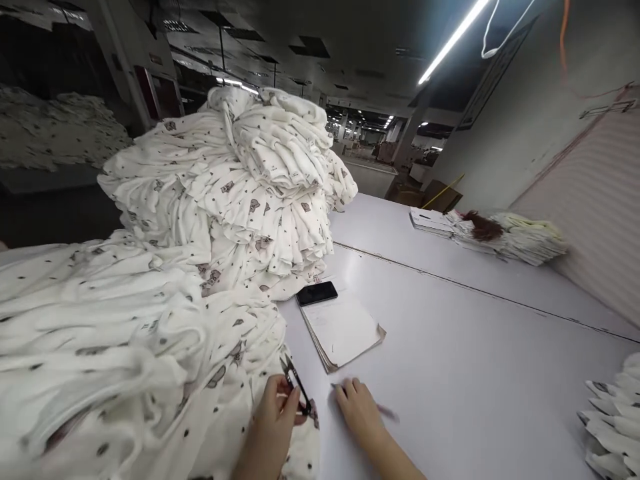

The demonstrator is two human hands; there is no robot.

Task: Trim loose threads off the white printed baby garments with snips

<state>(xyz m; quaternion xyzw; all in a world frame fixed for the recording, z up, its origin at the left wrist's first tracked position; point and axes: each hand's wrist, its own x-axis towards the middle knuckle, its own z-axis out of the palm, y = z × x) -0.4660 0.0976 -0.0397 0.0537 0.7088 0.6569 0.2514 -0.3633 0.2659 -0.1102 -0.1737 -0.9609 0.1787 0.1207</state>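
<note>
My left hand (pixel 273 417) is closed round small black thread snips (pixel 296 385), their blades pointing up and away, at the edge of a white printed garment (pixel 150 360) heaped on the table. My right hand (pixel 359 408) lies flat on the grey table (pixel 475 347) with its fingers stretched forward. A thin pinkish thing (pixel 387 412), blurred, lies beside it; I cannot make out what it is or whether the hand touches it.
A tall pile of the same white printed garments (pixel 250 180) fills the left and middle. A black phone (pixel 317 293) lies on a pad of paper (pixel 343 330). Folded stacks (pixel 510 237) sit far right by the wall, another stack (pixel 613 413) at the right edge.
</note>
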